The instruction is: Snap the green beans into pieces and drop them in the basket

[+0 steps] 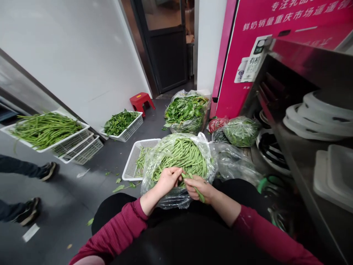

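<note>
Several green beans are held in my right hand, with their ends sticking out on both sides of the fist. My left hand is closed in a pinch at the upper end of these beans; whether it grips a bean tip is too small to tell. Both hands are over the near edge of a clear plastic bag full of green beans. Left of the bag, a white basket holds some beans.
Stacked white baskets with long green stems, a basket of leafy greens, a red stool and a bag of leaves surround the beans. A person's legs are at left; a metal shelf is at right.
</note>
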Demonstrator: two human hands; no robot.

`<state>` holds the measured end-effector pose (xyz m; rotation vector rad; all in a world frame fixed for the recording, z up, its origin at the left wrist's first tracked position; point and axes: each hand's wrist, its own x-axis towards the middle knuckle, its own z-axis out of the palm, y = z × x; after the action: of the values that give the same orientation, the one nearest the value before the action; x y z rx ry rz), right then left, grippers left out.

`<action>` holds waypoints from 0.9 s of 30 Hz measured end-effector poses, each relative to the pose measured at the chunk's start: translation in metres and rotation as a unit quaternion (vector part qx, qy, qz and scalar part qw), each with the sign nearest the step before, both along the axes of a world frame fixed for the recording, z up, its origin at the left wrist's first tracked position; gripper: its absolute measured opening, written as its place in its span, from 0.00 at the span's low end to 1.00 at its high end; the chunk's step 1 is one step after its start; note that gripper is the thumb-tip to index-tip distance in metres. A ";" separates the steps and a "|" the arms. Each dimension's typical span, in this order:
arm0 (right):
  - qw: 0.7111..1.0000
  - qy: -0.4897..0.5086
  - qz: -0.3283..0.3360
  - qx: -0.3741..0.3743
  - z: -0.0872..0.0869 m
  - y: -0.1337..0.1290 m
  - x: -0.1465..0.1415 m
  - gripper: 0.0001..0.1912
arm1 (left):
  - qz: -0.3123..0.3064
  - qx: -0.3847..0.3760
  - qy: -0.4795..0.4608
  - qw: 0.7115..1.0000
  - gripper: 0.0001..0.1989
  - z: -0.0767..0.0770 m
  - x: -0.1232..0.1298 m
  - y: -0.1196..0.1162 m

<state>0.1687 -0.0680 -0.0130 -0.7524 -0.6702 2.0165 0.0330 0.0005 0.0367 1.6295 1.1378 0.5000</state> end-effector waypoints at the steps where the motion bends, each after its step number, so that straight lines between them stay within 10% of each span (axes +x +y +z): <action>1: 1.000 -0.011 -0.008 0.008 0.001 -0.001 0.003 0.13 | 0.016 0.053 0.031 0.998 0.19 0.000 0.001 0.005; 5: 0.986 -0.012 -0.167 0.018 0.007 0.002 0.035 0.13 | 0.001 0.239 0.188 0.953 0.16 -0.007 0.028 0.022; 10: 0.919 -0.042 -0.392 -0.022 0.008 0.018 0.075 0.12 | -0.110 0.223 0.350 0.903 0.17 -0.029 0.086 0.024; 16: 0.918 -0.200 -0.338 -0.059 -0.002 0.026 0.047 0.14 | -0.070 0.206 0.334 0.917 0.10 -0.024 0.079 0.017; 23: 0.959 -0.146 -0.244 -0.004 0.002 0.039 0.013 0.15 | -0.080 -0.092 0.126 0.985 0.11 -0.002 0.031 0.001; 27: 0.892 -0.329 -0.287 0.118 0.007 0.038 0.011 0.12 | -0.201 0.086 0.189 0.957 0.07 -0.002 0.016 -0.021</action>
<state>0.1802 -0.0299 -0.0058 -1.3213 -0.9162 1.0995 0.0488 -0.0203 0.0344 2.1081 1.0102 0.0178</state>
